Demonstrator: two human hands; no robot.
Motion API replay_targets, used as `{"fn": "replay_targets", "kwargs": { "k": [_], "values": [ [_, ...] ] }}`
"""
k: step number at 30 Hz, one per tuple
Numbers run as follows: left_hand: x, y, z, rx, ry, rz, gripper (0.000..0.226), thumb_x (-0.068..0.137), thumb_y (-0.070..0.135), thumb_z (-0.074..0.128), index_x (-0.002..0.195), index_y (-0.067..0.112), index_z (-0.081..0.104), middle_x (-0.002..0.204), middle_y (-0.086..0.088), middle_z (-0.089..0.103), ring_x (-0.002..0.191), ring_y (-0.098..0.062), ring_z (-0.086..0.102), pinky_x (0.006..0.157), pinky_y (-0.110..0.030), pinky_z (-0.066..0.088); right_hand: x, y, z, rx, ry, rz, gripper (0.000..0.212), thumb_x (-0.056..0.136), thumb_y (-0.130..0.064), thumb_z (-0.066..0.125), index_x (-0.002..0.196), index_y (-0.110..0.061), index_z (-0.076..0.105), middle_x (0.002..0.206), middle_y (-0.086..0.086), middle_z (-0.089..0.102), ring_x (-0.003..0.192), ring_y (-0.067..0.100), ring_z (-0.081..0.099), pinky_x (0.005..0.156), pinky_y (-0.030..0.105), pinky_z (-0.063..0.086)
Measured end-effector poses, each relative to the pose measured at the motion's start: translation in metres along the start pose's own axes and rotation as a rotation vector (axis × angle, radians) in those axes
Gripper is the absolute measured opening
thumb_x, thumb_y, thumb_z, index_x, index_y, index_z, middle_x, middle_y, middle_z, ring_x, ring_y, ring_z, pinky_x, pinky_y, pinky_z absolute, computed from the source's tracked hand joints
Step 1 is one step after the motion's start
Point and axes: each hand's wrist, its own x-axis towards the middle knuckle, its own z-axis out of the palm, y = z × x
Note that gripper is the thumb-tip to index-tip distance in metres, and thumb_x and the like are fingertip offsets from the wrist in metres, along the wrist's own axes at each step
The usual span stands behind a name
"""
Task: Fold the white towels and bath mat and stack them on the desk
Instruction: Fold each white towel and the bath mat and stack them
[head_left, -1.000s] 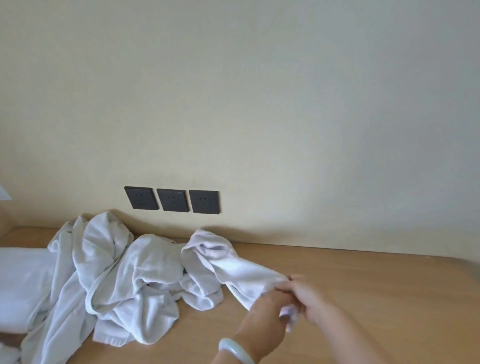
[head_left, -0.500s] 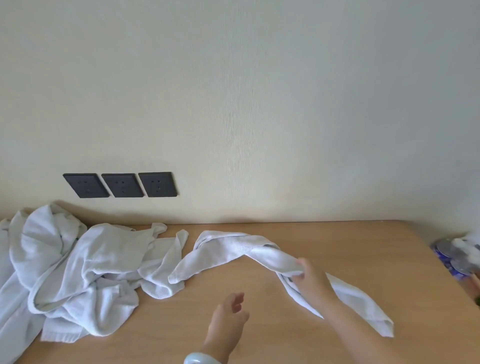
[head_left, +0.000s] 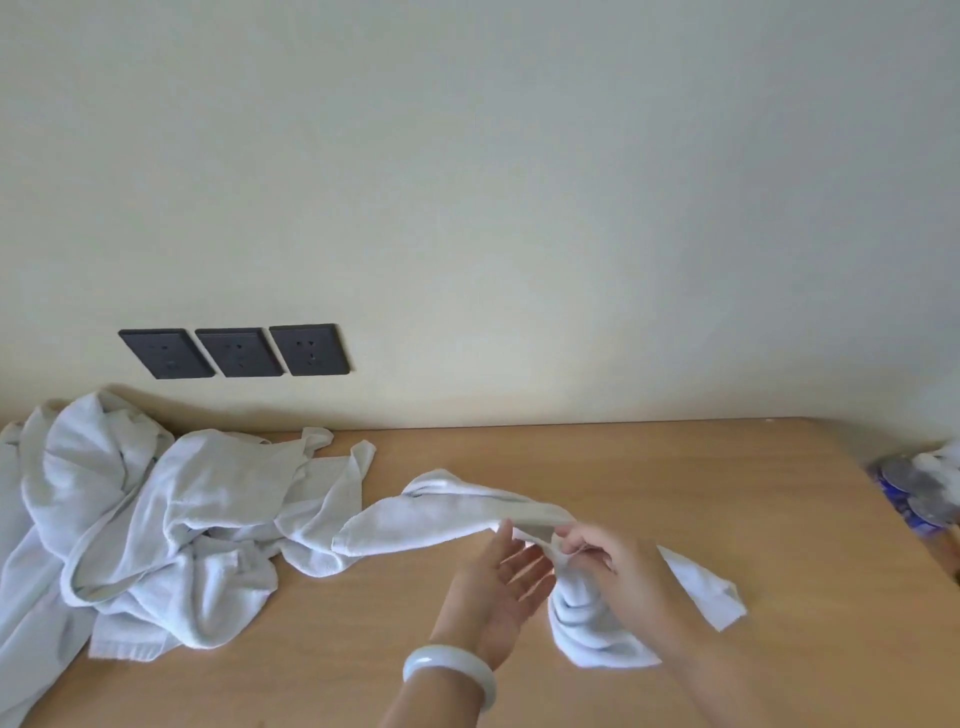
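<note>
A small white towel (head_left: 441, 519) lies stretched and twisted across the middle of the wooden desk (head_left: 649, 467). My right hand (head_left: 618, 561) pinches it at its middle, lifting that part slightly off the desk. My left hand (head_left: 498, 587), wearing a pale bangle, is held palm up with fingers spread just left of the pinched spot, its fingertips at the cloth. A crumpled heap of larger white towels (head_left: 130, 519) covers the left of the desk.
Three dark wall sockets (head_left: 234, 351) sit above the heap. At the far right edge lies a bluish packet or bag (head_left: 919, 493), partly out of view. The desk runs up against a plain wall.
The small towel has been drawn further right, away from the heap. My right hand keeps its pinch on it. My left hand has risen toward the cloth, palm up.
</note>
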Motion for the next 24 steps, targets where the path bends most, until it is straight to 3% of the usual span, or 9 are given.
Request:
{"fn": "replay_targets", "kwargs": {
  "k": [2,5,7,10,13,16,20,22,24],
  "values": [
    [0.003,0.012,0.022,-0.050,-0.039,-0.041,0.032,0.094,0.023,0.062,0.106,-0.007,0.060,0.098,-0.021,0.066,0.086,-0.032,0.065,0.070,-0.042,0.059,-0.013,-0.018,-0.026,-0.051,-0.029,-0.089,0.028,0.089,0.000,0.056,0.077,-0.026,0.060,0.103,-0.012,0.068,0.097,0.007,0.062,0.082,0.016,0.044],
    [0.002,0.023,0.048,-0.090,0.031,-0.093,0.008,0.093,-0.003,0.052,0.092,-0.009,0.058,0.067,-0.017,0.063,0.057,-0.029,0.064,0.045,-0.031,0.056,-0.033,-0.048,-0.061,-0.173,0.102,-0.262,0.035,0.089,-0.002,0.059,0.077,-0.034,0.055,0.115,-0.028,0.059,0.095,-0.004,0.058,0.077,0.011,0.041],
    [0.003,0.029,0.056,-0.173,0.063,-0.116,0.013,0.092,-0.007,0.048,0.083,-0.007,0.057,0.060,-0.017,0.061,0.057,-0.029,0.060,0.038,-0.029,0.052,-0.038,-0.062,-0.075,-0.226,0.193,-0.301,0.029,0.092,-0.010,0.059,0.079,-0.036,0.054,0.119,-0.033,0.055,0.097,-0.005,0.056,0.078,0.014,0.042],
    [0.007,0.038,0.059,-0.025,0.102,-0.043,0.011,0.088,-0.004,0.051,0.083,-0.004,0.061,0.064,-0.012,0.056,0.054,-0.024,0.054,0.036,-0.023,0.048,-0.027,-0.058,-0.087,-0.296,0.290,-0.254,0.032,0.091,-0.010,0.058,0.077,-0.038,0.053,0.106,-0.029,0.059,0.093,-0.011,0.053,0.077,0.014,0.041],
    [0.008,0.073,0.064,0.191,0.276,0.201,0.020,0.088,0.003,0.053,0.069,0.005,0.058,0.051,-0.009,0.052,0.030,-0.014,0.046,0.033,-0.014,0.036,-0.001,-0.045,-0.100,-0.381,0.385,-0.135,0.031,0.089,-0.006,0.059,0.076,-0.032,0.051,0.083,-0.012,0.058,0.084,0.010,0.056,0.066,0.018,0.038],
    [-0.010,0.128,0.080,0.038,0.247,0.373,0.021,0.088,-0.003,0.054,0.070,0.007,0.053,0.065,-0.010,0.053,0.050,-0.018,0.054,0.045,-0.026,0.044,0.017,-0.056,-0.106,-0.374,0.491,-0.125,0.024,0.088,-0.002,0.061,0.079,-0.025,0.058,0.081,-0.006,0.052,0.085,0.020,0.054,0.061,0.016,0.030],
    [-0.055,0.161,0.101,-0.187,0.033,0.432,0.010,0.090,-0.004,0.056,0.099,0.000,0.059,0.102,-0.014,0.061,0.085,-0.024,0.060,0.062,-0.036,0.049,0.002,-0.089,-0.107,-0.411,0.824,-0.343,0.015,0.086,0.000,0.060,0.088,-0.013,0.067,0.087,-0.006,0.052,0.085,0.014,0.045,0.065,0.021,0.024],
    [-0.062,0.157,0.090,-0.175,0.026,0.412,0.009,0.093,-0.001,0.056,0.101,-0.001,0.060,0.098,-0.013,0.064,0.082,-0.023,0.066,0.066,-0.032,0.054,-0.012,-0.082,-0.099,-0.436,0.904,-0.392,0.012,0.085,-0.002,0.065,0.085,-0.013,0.069,0.086,-0.002,0.054,0.085,0.017,0.046,0.065,0.023,0.026],
    [-0.054,0.143,0.062,-0.161,0.060,0.342,0.008,0.095,0.001,0.053,0.097,0.002,0.060,0.079,-0.011,0.067,0.058,-0.019,0.069,0.049,-0.025,0.054,-0.019,-0.051,-0.079,-0.440,0.830,-0.335,0.011,0.082,-0.005,0.070,0.083,-0.016,0.071,0.082,-0.001,0.055,0.082,0.016,0.047,0.066,0.022,0.028]
  ]
}}
